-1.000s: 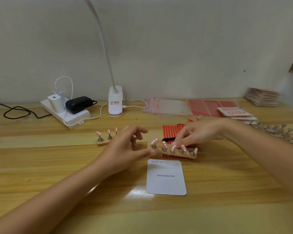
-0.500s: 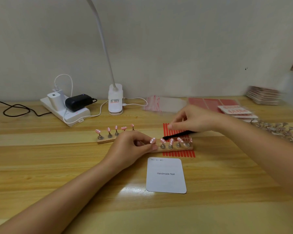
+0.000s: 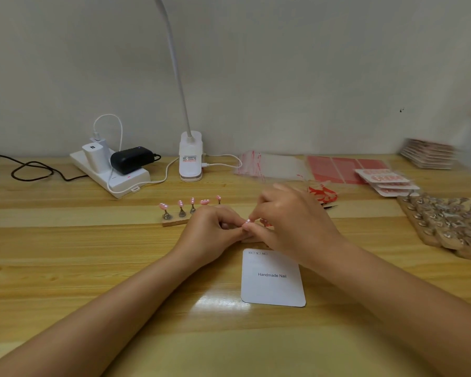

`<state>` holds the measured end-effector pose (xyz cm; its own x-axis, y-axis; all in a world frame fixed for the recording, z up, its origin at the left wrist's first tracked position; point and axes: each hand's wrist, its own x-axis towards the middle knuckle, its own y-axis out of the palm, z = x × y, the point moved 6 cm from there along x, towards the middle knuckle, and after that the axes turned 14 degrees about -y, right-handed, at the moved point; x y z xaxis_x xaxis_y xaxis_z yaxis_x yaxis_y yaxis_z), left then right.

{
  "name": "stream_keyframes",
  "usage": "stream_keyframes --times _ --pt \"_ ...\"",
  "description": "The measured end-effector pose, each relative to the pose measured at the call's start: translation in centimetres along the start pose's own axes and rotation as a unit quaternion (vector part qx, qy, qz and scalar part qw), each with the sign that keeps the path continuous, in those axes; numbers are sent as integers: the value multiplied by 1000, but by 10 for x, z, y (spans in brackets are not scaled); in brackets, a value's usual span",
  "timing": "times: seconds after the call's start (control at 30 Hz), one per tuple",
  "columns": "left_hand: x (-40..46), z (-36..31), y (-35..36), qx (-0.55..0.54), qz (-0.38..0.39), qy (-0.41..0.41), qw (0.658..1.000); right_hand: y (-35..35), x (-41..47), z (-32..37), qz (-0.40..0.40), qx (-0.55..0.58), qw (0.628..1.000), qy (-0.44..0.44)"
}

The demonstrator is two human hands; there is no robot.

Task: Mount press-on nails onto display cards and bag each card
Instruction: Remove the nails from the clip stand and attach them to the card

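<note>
pale wall backs the wooden counter (image 3: 65, 268). far left of the hands sits a power strip (image 3: 112, 172), with a lamp base (image 3: 190, 159) nearer. just left of the left hand (image 3: 212, 235), a wooden stand (image 3: 174, 221) carries five pink nails. that hand pinches a pink nail (image 3: 248, 221), and the right hand (image 3: 288, 221), which half a second ago held a black tool farther back, has come in to meet it; its fingers pinch at the same nail. likely adhesive is going on. below the hands lies the bare display card (image 3: 272, 278). clear bags (image 3: 272, 165) wait beyond.
</note>
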<state>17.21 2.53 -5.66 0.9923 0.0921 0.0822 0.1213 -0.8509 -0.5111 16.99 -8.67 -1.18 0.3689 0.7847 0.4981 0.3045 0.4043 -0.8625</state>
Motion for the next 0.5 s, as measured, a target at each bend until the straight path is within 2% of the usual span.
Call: stream_keyframes --times 0.13,0.23,0.33,0.4,0.5 --pt "-1 -1 0 3 -10 11 1000 2 1 0 29 -3 1000 -3" --pt "-2 -1 1 -3 -9 15 1000 2 1 -10 18 28 999 37" --pt "-2 -1 1 3 -9 10 1000 -1 -3 -29 -43 137 980 138" --pt "-2 -1 1 18 -11 8 1000 -7 -11 -39 -119 208 950 198" --pt "-2 -3 -1 45 1 -2 999 -13 -25 -38 -178 284 914 228"
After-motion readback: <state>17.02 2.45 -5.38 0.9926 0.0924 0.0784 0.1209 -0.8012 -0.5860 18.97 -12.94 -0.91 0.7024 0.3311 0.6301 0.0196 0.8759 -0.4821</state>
